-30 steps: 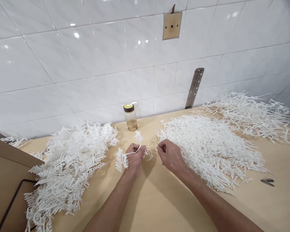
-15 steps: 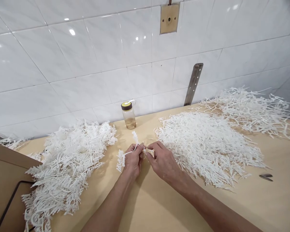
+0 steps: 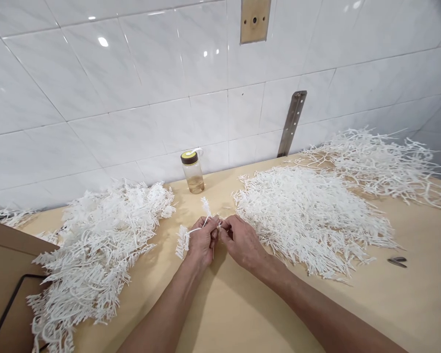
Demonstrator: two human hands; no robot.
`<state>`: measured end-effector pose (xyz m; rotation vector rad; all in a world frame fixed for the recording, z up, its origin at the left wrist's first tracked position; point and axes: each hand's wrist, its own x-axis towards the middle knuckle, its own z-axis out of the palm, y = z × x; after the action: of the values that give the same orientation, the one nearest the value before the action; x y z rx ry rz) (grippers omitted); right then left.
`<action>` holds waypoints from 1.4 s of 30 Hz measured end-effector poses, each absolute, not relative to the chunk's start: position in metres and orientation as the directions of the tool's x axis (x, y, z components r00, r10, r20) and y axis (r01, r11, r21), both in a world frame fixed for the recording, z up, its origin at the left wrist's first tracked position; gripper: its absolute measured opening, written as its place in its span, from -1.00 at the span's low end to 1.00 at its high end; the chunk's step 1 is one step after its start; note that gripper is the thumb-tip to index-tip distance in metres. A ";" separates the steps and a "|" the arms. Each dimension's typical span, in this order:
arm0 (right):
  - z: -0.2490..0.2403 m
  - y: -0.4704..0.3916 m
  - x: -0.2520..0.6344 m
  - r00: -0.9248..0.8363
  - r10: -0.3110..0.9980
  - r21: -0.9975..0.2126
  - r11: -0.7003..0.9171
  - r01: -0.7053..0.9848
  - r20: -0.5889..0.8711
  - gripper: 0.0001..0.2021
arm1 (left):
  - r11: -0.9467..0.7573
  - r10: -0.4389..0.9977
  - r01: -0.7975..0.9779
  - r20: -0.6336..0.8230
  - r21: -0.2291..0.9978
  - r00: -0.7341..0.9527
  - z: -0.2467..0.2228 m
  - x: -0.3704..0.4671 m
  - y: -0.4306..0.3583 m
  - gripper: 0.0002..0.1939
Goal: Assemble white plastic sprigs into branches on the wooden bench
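Observation:
My left hand [image 3: 202,240] is closed around a white plastic sprig with feathery ends [image 3: 183,241]. One feathery tip points up above the fingers and another hangs out at the left. Close against it, my right hand [image 3: 241,241] pinches at the sprig's other end, near the left fingertips. What exactly lies between the right fingers is mostly hidden. Right beside that hand spreads a heap of short white plastic pieces [image 3: 312,220]. Left of my hands lies a heap of white feathery sprigs [image 3: 106,245].
A bottle with a yellow and black lid [image 3: 193,174] stands near the tiled wall. Long white stems [image 3: 382,162] are piled at the back right. A small dark metal tool [image 3: 397,262] lies at the right. A brown box [image 3: 11,274] stands at the left edge.
My right fingers have drawn in and closed near the left fingertips. My left hand keeps its hold on the sprig. The whole view has shifted slightly.

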<state>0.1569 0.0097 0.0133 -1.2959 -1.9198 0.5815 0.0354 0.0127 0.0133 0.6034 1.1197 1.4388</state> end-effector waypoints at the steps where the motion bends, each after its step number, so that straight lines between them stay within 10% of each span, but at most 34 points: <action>1: 0.013 0.010 0.157 -0.216 0.929 -0.717 0.369 0.592 0.301 -0.90 | 0.111 0.950 -0.454 -0.228 0.884 -0.211 0.013 0.036 0.013 -0.51; 13: 0.024 -0.022 0.143 -0.516 0.726 -0.556 0.684 0.472 0.455 -0.87 | 0.135 0.943 -0.375 -0.235 0.917 -0.235 0.020 0.024 0.015 -0.51; 19: 0.050 0.008 0.187 -0.169 0.838 -0.680 0.524 0.512 0.519 -0.93 | 0.126 0.980 -0.387 -0.175 0.914 -0.095 0.019 0.024 0.014 -0.60; 28: 0.063 0.047 0.257 0.278 0.651 -0.580 0.306 0.755 0.706 -0.87 | 0.203 0.979 -0.430 -0.187 0.880 0.079 0.027 0.024 0.008 -0.59; 42: 0.055 0.030 0.213 -0.068 0.992 -0.971 0.119 0.208 0.107 -0.55 | 0.275 0.937 -0.288 -0.188 0.917 0.296 0.030 0.026 0.002 -0.65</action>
<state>0.2132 0.0305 0.0549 -1.2491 -1.4580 1.0564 0.0261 0.0021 0.0300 0.9136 0.8846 0.9865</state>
